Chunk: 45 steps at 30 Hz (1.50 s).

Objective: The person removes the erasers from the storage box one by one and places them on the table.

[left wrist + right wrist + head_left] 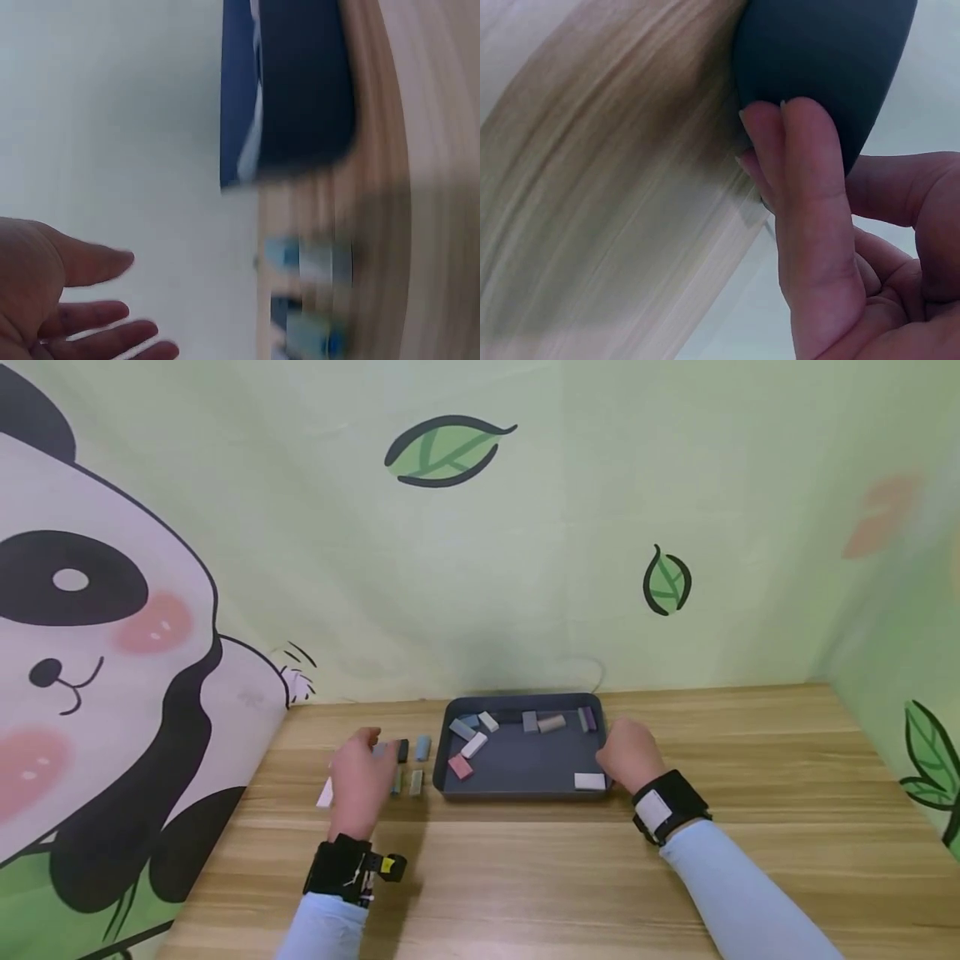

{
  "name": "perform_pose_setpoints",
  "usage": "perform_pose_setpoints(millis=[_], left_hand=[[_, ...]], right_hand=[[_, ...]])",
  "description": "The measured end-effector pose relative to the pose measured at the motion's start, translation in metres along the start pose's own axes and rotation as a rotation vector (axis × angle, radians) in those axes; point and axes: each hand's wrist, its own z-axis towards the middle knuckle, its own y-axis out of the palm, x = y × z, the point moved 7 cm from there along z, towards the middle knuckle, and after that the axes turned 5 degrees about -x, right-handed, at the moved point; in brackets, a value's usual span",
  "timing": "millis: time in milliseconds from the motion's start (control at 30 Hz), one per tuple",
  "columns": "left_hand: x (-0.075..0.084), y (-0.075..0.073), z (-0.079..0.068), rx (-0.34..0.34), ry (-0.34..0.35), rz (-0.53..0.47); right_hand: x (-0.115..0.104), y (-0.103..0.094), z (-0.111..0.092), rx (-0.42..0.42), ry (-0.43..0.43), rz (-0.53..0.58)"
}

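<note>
Tray [525,764] holds 3 white blocks [589,782] — right grip [632,756] pinches tray, left grip [360,785] spread.

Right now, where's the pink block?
In the head view, the pink block lies inside the dark tray, towards its front left corner, just in front of a white block.

The right hand [633,755] holds a dark tray [525,767] at its right end — small blocks [474,745] scattered inside — the left hand [362,783] near loose blocks [423,748] on the counter [510,877].
</note>
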Motion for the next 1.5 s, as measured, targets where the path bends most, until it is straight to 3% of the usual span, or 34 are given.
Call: perform_pose_setpoints(millis=[200,367,533,667,867,1500], left_hand=[[0.027,0.037,0.005,-0.042,0.042,-0.07],[0.034,0.061,0.01,-0.081,0.007,-0.063],[0.034,0.074,0.011,-0.122,-0.03,-0.021],[0.031,0.08,0.01,-0.13,-0.062,-0.013],[0.029,0.084,0.013,-0.107,-0.051,0.028],[0.024,0.079,0.015,-0.076,-0.03,0.066]], right_hand=[[0.001,0.003,-0.001,0.01,-0.007,0.008],[0.002,0.003,0.0,0.004,0.021,0.016],[0.001,0.002,0.001,-0.014,0.034,0.024],[-0.001,0.001,0.001,-0.018,0.034,0.026],[-0.001,0.001,-0.001,-0.033,0.046,0.04],[0.0,0.004,-0.003,-0.066,0.068,0.063]])
